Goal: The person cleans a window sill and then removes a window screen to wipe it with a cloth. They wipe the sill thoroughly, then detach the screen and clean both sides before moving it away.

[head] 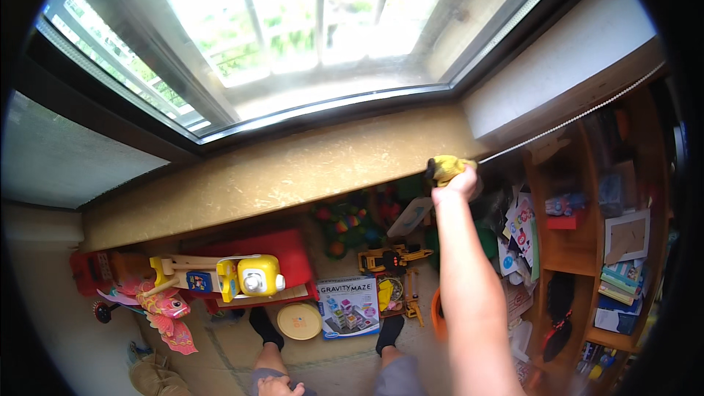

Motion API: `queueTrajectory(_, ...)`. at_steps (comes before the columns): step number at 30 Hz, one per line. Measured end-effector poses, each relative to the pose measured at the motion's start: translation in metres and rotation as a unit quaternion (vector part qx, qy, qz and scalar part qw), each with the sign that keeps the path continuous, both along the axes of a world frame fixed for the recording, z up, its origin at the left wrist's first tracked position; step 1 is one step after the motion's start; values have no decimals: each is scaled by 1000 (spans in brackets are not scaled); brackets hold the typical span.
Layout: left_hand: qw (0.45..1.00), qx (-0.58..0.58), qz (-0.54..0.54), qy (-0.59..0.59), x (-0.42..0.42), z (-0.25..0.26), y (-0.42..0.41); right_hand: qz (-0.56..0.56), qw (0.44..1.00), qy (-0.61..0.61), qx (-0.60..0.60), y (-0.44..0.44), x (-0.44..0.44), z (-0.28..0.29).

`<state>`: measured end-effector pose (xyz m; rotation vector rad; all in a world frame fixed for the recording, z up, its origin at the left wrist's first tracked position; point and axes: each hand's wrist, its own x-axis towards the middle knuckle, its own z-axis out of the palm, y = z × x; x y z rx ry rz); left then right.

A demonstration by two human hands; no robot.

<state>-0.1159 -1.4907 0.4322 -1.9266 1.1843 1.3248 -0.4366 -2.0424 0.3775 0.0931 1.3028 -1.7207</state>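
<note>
My right hand (457,186) reaches forward with the arm stretched out. It is closed around a crumpled yellow cloth (450,168) with a dark patch at its left end, at the front edge near the right end of the stone window sill (286,165). A white beaded blind cord (572,121) runs from beside the cloth up to the right. My left hand (278,386) rests low in the view on my leg, with its fingers somewhat apart and nothing seen in it. Part of it is cut off by the picture's edge.
Below the sill lie a game box (349,308), a round lid (299,320), a toy excavator (391,258) and a red toy bench (264,247) bearing a yellow toy. A pink fish decoration (170,308) is at left. Wooden shelves (569,256) with books and papers stand at right. Barred window (319,22) above.
</note>
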Motion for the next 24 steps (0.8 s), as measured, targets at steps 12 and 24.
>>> queueTrajectory(12,997,-25,75,21,45,5,13,156,981,-109,25,132,234,22)
queueTrajectory(24,977,-210,27,7,60,-16,52,304,904,-297,-48,206,297,3)
